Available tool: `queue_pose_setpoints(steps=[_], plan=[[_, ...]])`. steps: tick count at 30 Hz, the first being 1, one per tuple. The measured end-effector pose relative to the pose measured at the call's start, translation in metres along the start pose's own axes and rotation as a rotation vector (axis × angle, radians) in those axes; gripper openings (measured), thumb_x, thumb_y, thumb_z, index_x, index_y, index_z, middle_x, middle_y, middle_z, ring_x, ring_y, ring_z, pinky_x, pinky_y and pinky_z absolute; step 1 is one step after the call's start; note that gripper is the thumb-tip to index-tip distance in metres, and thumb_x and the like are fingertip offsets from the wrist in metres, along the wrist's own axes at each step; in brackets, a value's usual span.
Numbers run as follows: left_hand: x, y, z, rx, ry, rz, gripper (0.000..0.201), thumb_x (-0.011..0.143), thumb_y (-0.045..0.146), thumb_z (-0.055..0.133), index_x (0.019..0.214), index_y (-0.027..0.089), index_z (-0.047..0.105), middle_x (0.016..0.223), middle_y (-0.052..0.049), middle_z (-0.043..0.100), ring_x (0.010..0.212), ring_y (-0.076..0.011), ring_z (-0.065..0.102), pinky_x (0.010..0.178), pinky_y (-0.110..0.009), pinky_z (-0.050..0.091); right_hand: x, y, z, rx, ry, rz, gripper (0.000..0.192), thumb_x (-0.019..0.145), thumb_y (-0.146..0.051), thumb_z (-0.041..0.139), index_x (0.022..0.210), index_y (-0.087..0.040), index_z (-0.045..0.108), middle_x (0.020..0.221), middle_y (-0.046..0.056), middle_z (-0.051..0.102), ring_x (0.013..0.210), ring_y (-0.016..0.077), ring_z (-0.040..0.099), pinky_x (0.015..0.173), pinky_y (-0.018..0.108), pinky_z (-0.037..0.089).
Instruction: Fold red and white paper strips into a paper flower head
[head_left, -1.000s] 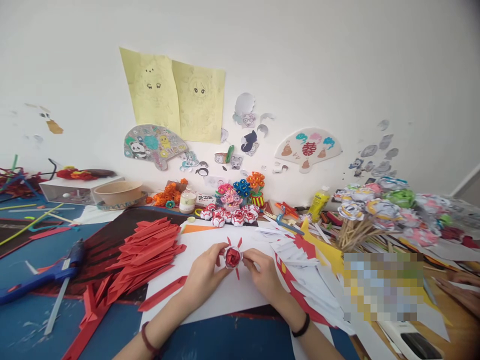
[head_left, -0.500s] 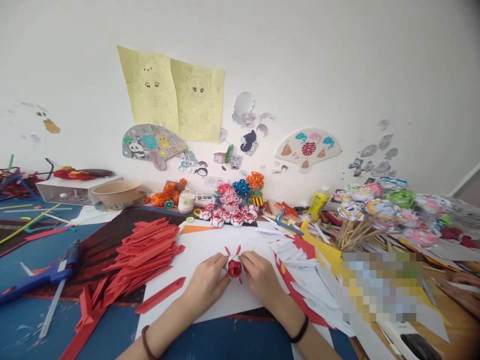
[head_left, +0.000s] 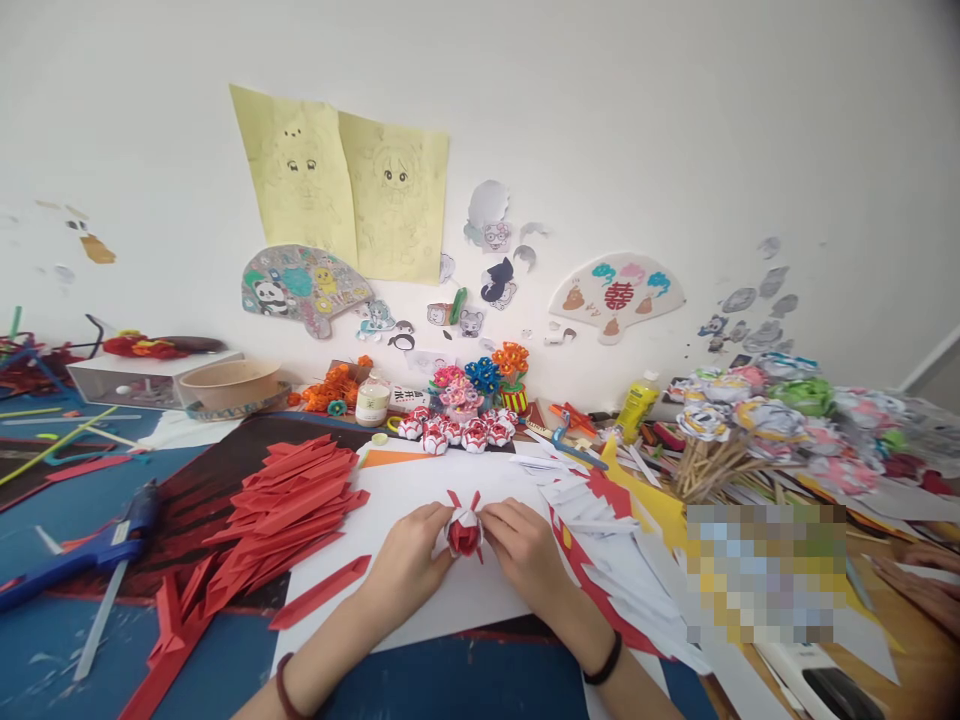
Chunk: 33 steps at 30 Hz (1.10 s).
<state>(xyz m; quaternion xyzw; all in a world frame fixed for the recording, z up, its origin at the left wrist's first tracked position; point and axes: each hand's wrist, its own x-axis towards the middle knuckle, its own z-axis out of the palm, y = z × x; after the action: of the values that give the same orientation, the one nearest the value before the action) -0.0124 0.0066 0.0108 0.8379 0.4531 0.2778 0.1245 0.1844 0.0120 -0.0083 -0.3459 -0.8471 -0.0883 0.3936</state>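
A small red and white folded paper flower (head_left: 464,534) is pinched between my two hands, with red paper tips sticking up from its far side. My left hand (head_left: 411,548) grips its left side; my right hand (head_left: 523,540) holds the right side, fingers bent. Under them lies a large white paper sheet (head_left: 397,490). Left of my hands is a pile of folded red paper strips (head_left: 292,505), and one loose red strip (head_left: 322,592) rests on the sheet. Folded white paper strips (head_left: 600,530) are heaped to the right. Several finished red and white paper flowers (head_left: 474,436) stand beyond my hands.
A blue glue gun (head_left: 112,545) lies at the left. Behind it are a beige bowl (head_left: 231,384) and a clear box (head_left: 124,385). At the right are paper flowers on stick stems (head_left: 701,465), a yellow bottle (head_left: 638,405) and, at the edge, another person's hand (head_left: 919,590).
The paper flower has turned slightly in my fingers and shifted a little left. Both hands keep hold of it, and the things around are in the same places.
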Motion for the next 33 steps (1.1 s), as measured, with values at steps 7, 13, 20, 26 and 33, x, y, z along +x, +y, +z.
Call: queue_pose_setpoints(steps=[7,13,20,26,33], plan=[[-0.002,0.008,-0.006,0.028,0.206,0.062,0.051,0.082,0.031,0.065,0.128,0.023,0.045,0.13,-0.011,0.049,0.115,-0.0306,0.047,0.094,-0.046,0.043,0.0,-0.008,-0.001,-0.081,0.097,-0.022,0.023,0.092,-0.009,0.047,0.076,-0.014,0.062,0.062,0.004,0.056,0.06,0.0167,0.047,0.056,0.029,0.038],[0.001,0.016,0.002,-0.098,0.22,0.028,0.048,0.084,0.032,0.065,0.127,0.024,0.044,0.128,-0.011,0.052,0.115,-0.0279,0.051,0.095,-0.044,0.045,-0.003,-0.013,0.004,-0.057,0.145,-0.04,0.02,0.092,-0.008,0.048,0.079,-0.015,0.062,0.064,0.004,0.057,0.061,0.0162,0.048,0.055,0.029,0.038],[0.003,0.013,-0.001,-0.161,0.169,-0.083,0.036,0.086,0.032,0.061,0.119,0.025,0.048,0.108,-0.005,0.064,0.096,-0.0221,0.063,0.083,-0.036,0.051,-0.003,-0.013,0.005,-0.079,0.2,-0.053,0.025,0.09,-0.007,0.054,0.067,-0.017,0.055,0.058,0.001,0.051,0.057,0.0143,0.045,0.054,0.028,0.036],[0.002,0.011,0.002,0.007,0.204,-0.024,0.041,0.084,0.029,0.058,0.123,0.022,0.045,0.099,-0.005,0.066,0.088,-0.0229,0.063,0.079,-0.037,0.051,0.0,-0.016,0.003,-0.146,0.194,-0.116,0.03,0.088,-0.005,0.055,0.061,-0.017,0.051,0.055,0.0,0.047,0.055,0.0137,0.04,0.053,0.029,0.032],[0.001,0.012,0.005,0.151,0.193,0.01,0.045,0.086,0.025,0.053,0.129,0.019,0.04,0.087,-0.005,0.065,0.081,-0.0236,0.062,0.074,-0.036,0.05,0.003,-0.021,0.003,-0.174,0.186,-0.16,0.033,0.088,-0.005,0.056,0.058,-0.018,0.049,0.053,-0.001,0.045,0.054,0.0135,0.038,0.051,0.03,0.029]])
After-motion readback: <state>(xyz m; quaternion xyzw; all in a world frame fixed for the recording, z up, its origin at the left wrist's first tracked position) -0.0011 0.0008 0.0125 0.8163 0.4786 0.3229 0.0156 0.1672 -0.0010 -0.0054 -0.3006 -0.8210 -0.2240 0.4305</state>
